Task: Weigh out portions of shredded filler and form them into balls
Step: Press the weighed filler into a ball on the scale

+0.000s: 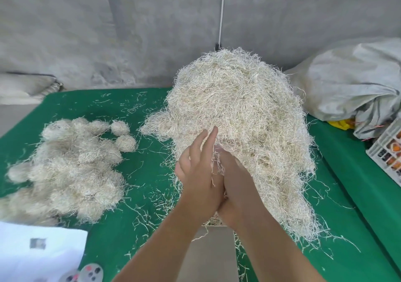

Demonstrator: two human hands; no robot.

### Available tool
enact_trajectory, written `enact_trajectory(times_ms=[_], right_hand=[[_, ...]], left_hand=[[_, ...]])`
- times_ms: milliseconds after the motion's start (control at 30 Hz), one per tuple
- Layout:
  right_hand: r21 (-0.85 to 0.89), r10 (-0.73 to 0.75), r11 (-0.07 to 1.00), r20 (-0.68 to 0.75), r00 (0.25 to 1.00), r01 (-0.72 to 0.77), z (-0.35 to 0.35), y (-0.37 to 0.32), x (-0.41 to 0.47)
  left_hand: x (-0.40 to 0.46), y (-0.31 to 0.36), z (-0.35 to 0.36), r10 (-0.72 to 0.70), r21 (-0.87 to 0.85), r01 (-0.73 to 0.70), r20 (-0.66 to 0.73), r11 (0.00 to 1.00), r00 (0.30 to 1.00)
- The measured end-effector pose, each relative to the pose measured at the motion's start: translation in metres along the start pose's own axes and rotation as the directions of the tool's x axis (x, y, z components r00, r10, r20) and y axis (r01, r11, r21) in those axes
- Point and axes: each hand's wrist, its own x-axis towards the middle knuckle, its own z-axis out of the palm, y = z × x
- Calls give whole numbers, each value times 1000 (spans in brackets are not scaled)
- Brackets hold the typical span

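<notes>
A big loose heap of pale shredded filler (243,117) rises on the green table (147,173) at centre right. A cluster of several formed filler balls (71,169) lies at the left. My left hand (198,171) and my right hand (233,177) press together in front of the heap, palms facing, with a small wad of filler (217,164) squeezed between them; strands stick out at the top. Below my wrists sits a grey flat scale platform (208,258), partly hidden by my forearms.
Loose strands litter the green cloth. A grey sack (351,82) bulges at the back right, with a white crate (388,149) at the right edge. White paper (39,253) and a small device with buttons (86,274) lie at the lower left. A concrete wall stands behind.
</notes>
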Motion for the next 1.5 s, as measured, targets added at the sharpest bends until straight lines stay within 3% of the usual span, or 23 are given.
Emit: enact_trajectory(times_ms=[67,100,133,167,200,233,333,400,500,567,667,733,833,933,1000,1033,1067,1100,1133,1233,1333,1400,1500], right_hand=[[-98,-163,983,-89,983,154,1,-4,1],[-162,-238,963,-139,961,215,3,-4,1],[-210,-284,946,-163,945,248,4,-3,4],[-235,-318,932,-168,933,275,8,-2,4],[-246,-344,921,-143,928,303,10,1,5],[-239,-334,923,-112,936,301,14,6,3],[-240,-303,930,-73,950,278,22,13,-2],[-280,-305,919,-57,951,278,21,12,-1],[-319,-312,897,33,949,306,22,9,0],[-309,-430,841,119,895,445,16,13,1],[-437,-576,651,248,779,620,6,24,5],[-551,-586,545,289,757,632,3,28,8],[-508,-598,591,245,763,627,8,20,5],[-582,-658,502,223,719,639,10,12,8],[-596,-538,614,162,827,517,13,8,3],[-501,-401,761,136,906,412,15,7,-1],[-323,-225,910,146,963,261,17,6,-3],[-164,-59,983,165,985,86,18,4,-4],[-86,16,996,160,987,-2,18,2,-4],[-137,19,990,22,1000,-15,13,3,2],[-151,-47,987,23,999,50,11,5,3],[-168,-94,981,-2,996,93,5,10,11],[-276,-231,935,-1,973,221,0,16,18]], left_hand=[[-3,3,-5,-228,-324,277,182,904,956],[-2,6,-6,-311,-523,415,278,744,909],[0,9,-7,-332,-699,445,302,559,893],[4,13,-7,-376,-793,425,268,437,887],[9,17,-7,-432,-829,405,225,387,873],[12,21,-8,-477,-825,401,187,399,859],[13,21,-5,-474,-737,307,-20,602,880],[5,21,0,-437,-706,295,-24,644,899],[0,25,0,-503,-676,437,113,593,857],[2,27,-3,-516,-625,504,182,596,837],[5,26,-11,-510,-629,558,281,542,813],[9,22,-15,-499,-662,590,357,462,790],[11,24,-16,-479,-710,565,355,420,803],[8,26,-9,-488,-781,487,273,390,829],[11,25,-7,-547,-828,409,153,384,823],[14,24,-7,-569,-820,381,84,427,818],[16,22,-7,-566,-786,363,20,500,824],[17,18,-7,-519,-739,328,-34,588,854],[16,15,-5,-417,-673,254,-89,695,905],[10,-2,4,-126,-380,82,-90,921,988],[14,-21,3,-90,-122,89,1,988,996],[13,-24,3,-128,-139,139,87,980,988],[1,-24,11,-135,-268,150,76,952,988]])
